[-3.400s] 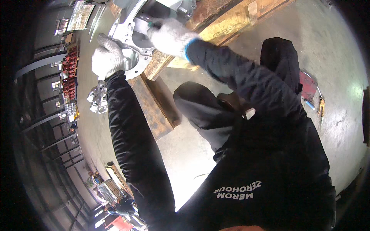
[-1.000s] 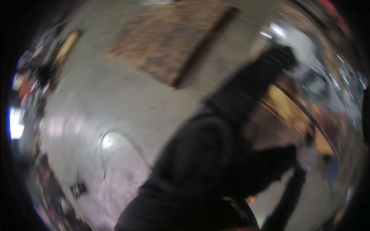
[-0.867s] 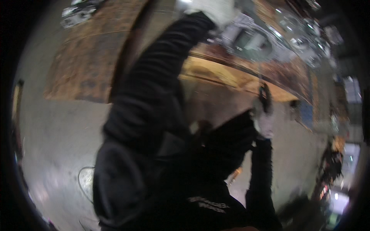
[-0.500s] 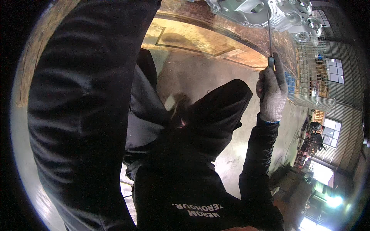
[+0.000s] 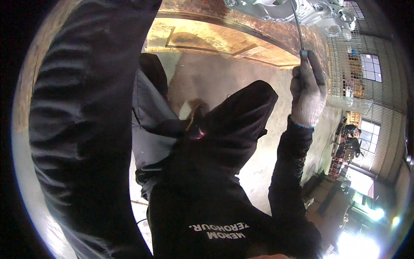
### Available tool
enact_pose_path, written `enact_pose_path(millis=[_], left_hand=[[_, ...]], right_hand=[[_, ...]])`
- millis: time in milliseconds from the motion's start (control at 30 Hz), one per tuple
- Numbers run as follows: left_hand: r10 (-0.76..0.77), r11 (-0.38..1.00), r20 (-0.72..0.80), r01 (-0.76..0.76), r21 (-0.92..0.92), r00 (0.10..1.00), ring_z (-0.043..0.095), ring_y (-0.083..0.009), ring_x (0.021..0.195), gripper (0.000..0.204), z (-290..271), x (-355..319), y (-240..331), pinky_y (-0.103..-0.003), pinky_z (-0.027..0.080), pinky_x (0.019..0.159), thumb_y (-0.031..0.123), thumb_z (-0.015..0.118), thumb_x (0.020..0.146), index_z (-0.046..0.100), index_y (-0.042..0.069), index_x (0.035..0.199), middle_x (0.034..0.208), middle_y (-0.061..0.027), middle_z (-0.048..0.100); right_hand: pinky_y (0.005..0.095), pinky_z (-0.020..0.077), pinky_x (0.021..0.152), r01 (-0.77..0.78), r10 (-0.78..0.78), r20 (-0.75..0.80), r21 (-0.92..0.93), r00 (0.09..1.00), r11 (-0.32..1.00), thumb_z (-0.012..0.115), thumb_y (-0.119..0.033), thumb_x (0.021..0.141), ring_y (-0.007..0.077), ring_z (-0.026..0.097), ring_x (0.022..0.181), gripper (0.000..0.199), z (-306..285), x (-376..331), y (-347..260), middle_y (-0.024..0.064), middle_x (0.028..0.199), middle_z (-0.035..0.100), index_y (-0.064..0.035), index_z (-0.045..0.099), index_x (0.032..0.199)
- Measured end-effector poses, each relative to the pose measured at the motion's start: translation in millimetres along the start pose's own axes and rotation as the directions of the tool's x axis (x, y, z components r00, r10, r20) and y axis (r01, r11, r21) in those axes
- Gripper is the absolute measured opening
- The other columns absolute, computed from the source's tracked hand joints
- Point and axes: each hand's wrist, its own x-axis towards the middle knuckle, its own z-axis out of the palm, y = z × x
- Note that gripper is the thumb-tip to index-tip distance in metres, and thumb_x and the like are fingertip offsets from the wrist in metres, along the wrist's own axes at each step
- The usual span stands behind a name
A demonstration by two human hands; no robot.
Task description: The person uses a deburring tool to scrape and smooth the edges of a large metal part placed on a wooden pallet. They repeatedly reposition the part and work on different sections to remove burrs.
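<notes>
In a pale work glove, my right hand (image 5: 308, 95) is closed round the bluish-grey handle of a thin-shafted hand tool (image 5: 298, 28). Its long metal shaft points up and slightly left to a silver-grey metal casting (image 5: 276, 12) with round bosses and openings. The top frame edge cuts off the tip, and whether it touches the casting I cannot tell. My left arm (image 5: 82, 121), in a black sleeve, fills the left side and runs out at the top. My left hand is outside the picture.
The casting lies on a worn brown bench top (image 5: 258, 30) above yellowish wooden panels (image 5: 194, 38). Wire mesh (image 5: 351, 103) stands at the right. Farther off, a person in dark clothing (image 5: 351, 140) is among equipment. My bent legs (image 5: 241, 108) are below the bench.
My right hand has shifted slightly up, and the tool's shaft leans more to the left. The bench and casting sit a little higher and further left in the picture.
</notes>
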Motion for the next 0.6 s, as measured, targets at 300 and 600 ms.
enact_pose_path(millis=[300,600], left_hand=[[0.041,0.999,-0.09,-0.04,0.011,0.995,0.072,-0.0334,0.063,0.055,12,2,3,-0.048,0.058,0.062,0.046,0.045,0.102,0.076,0.006,0.081,0.069,-0.0171,0.071],[-0.06,0.998,-0.006,0.06,0.035,0.998,0.07,-0.0372,0.063,0.057,-7,5,12,-0.046,0.057,0.063,0.047,0.046,0.102,0.075,0.005,0.076,0.068,-0.0202,0.069]], right_hand=[[0.0204,0.0354,0.048,-0.031,0.032,-0.017,0.071,0.999,0.997,0.067,-0.01,0.097,0.0043,0.049,0.052,0.038,-8,3,9,0.0018,0.074,0.065,-0.0028,0.065,0.134],[0.0206,0.036,0.045,-0.198,0.141,0.197,0.308,0.97,0.931,0.058,-0.018,0.106,0.0055,0.047,0.053,0.041,21,7,41,-0.0001,0.071,0.055,-0.0071,0.054,0.145]])
